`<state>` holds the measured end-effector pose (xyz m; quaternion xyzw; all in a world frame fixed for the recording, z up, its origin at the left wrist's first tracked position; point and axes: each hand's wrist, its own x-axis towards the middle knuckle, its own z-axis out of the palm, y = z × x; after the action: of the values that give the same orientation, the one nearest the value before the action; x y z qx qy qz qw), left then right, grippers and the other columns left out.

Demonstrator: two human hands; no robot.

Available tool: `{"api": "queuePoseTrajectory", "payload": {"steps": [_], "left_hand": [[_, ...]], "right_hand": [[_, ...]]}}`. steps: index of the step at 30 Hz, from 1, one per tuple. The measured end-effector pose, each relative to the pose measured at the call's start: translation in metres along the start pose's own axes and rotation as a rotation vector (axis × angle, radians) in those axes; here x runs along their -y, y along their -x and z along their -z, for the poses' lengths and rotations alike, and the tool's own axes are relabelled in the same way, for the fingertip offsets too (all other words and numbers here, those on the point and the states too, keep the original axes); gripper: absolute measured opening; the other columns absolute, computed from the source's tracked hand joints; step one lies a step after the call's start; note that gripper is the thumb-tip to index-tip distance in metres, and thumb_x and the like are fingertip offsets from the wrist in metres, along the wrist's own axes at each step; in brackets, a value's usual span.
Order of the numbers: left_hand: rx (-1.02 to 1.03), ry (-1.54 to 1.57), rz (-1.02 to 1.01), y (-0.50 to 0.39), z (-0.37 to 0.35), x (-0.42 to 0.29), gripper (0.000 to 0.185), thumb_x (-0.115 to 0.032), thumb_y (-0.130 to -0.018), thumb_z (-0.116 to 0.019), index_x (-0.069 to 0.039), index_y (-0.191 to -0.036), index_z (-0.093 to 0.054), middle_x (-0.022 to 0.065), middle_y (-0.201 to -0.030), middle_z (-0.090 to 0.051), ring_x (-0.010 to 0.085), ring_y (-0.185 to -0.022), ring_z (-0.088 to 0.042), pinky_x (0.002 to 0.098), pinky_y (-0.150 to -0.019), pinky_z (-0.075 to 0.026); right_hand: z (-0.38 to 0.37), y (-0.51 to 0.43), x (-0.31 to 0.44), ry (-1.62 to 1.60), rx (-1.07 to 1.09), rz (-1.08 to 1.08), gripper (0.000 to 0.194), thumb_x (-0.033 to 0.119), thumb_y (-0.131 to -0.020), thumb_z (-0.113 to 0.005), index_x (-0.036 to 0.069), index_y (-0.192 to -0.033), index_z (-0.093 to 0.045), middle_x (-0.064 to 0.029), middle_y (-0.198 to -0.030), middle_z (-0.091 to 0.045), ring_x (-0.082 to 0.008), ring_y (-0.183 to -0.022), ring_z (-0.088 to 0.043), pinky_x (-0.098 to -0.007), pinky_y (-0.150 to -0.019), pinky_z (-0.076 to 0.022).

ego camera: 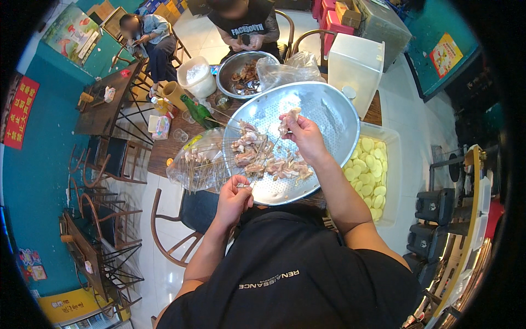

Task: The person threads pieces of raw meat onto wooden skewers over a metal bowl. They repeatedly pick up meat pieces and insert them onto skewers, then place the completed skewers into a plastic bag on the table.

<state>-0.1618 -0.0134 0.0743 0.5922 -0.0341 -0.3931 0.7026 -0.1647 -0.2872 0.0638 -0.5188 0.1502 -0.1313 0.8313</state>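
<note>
A big perforated metal basin (328, 119) stands tilted on the wooden table, with pieces of pale raw meat (250, 152) in its left and lower part. My right hand (302, 133) pinches one meat piece (289, 117) above the basin. Near the basin's lower left rim, my left hand (236, 197) grips a thin skewer (259, 154) between thumb and fingers; the skewer points up and right over the meat. Left of the basin, a clear plastic bag (176, 168) lies under many thin skewers (205, 170), some bearing meat at their upper ends.
Across the table (162, 152) a seated person (250, 28) works over a metal bowl (236, 92). A green bottle (197, 111), a white tub (205, 84) and a translucent bin (355, 66) surround the basin. At right is a plastic box (392, 177) of pale yellow slices.
</note>
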Motion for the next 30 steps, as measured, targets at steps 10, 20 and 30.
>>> {"api": "queuePoseTrajectory", "payload": {"steps": [10,20,30], "left_hand": [[-0.046,-0.02,-0.037,0.003,-0.006,-0.003,0.018,-0.01,-0.099,-0.056,-0.004,-0.115,-0.052,0.0003,-0.061,-0.057,0.0042,-0.045,-0.042,0.0199,-0.043,-0.029],[-0.032,-0.061,-0.074,0.001,-0.008,-0.013,0.02,-0.009,-0.1,-0.057,-0.004,-0.118,-0.053,-0.0009,-0.064,-0.057,0.0037,-0.05,-0.045,0.0182,-0.047,-0.033],[-0.081,-0.3,-0.256,-0.034,0.028,-0.027,0.019,-0.012,-0.1,-0.057,-0.003,-0.117,-0.059,0.0013,-0.07,-0.062,0.0042,-0.056,-0.05,0.0198,-0.05,-0.037]], "right_hand": [[-0.008,0.009,0.001,0.08,0.013,0.075,0.028,0.025,-0.101,-0.063,-0.001,-0.11,-0.069,-0.0037,-0.099,-0.069,-0.0112,-0.09,-0.065,-0.0301,-0.079,-0.057],[-0.023,0.026,0.0,-0.146,0.183,-0.127,0.028,0.024,-0.1,-0.063,-0.001,-0.112,-0.067,-0.0071,-0.104,-0.069,-0.0153,-0.093,-0.066,-0.0351,-0.083,-0.0584],[0.024,-0.027,0.013,0.563,0.167,-0.002,0.035,0.03,-0.097,-0.066,0.001,-0.117,-0.067,-0.0135,-0.115,-0.068,-0.0215,-0.102,-0.066,-0.0377,-0.085,-0.0572]]}}
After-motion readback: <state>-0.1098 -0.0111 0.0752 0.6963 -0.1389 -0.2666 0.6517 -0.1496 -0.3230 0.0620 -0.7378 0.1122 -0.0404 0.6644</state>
